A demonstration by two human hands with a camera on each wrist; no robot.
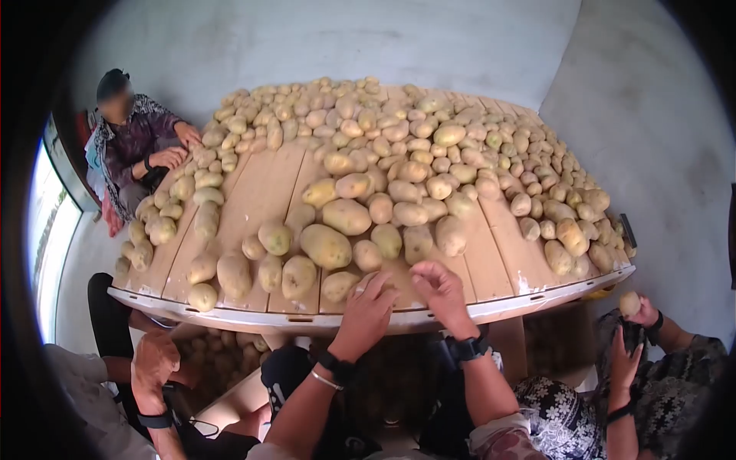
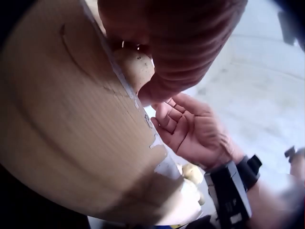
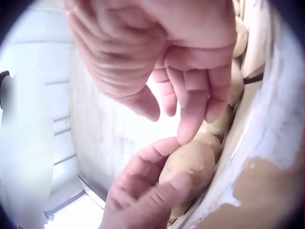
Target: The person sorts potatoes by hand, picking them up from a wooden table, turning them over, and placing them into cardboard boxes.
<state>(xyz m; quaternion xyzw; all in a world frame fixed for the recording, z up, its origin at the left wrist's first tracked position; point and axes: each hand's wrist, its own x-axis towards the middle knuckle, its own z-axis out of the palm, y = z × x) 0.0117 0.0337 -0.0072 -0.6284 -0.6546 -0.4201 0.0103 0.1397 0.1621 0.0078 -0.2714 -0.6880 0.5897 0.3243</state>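
Observation:
My left hand (image 1: 366, 316) holds a potato (image 3: 189, 164) at the front edge of the wooden table. The thumb lies along the near side of it and the fingers behind, as the right wrist view shows. My right hand (image 1: 445, 295) hovers just to the right, its fingers loosely bent and thumb apart, nothing between them. One of its fingertips comes right to the top of the held potato in the right wrist view. Behind both hands, more potatoes (image 1: 325, 246) lie on the slatted tabletop (image 1: 264, 180).
A person (image 1: 138, 146) sits at the table's far left. Another person's hand (image 1: 156, 360) is at lower left, beside a box of potatoes (image 1: 218, 356). At right, someone holds a potato (image 1: 629, 303). A white rim (image 1: 230, 315) edges the table; a wall (image 1: 330, 38) stands behind.

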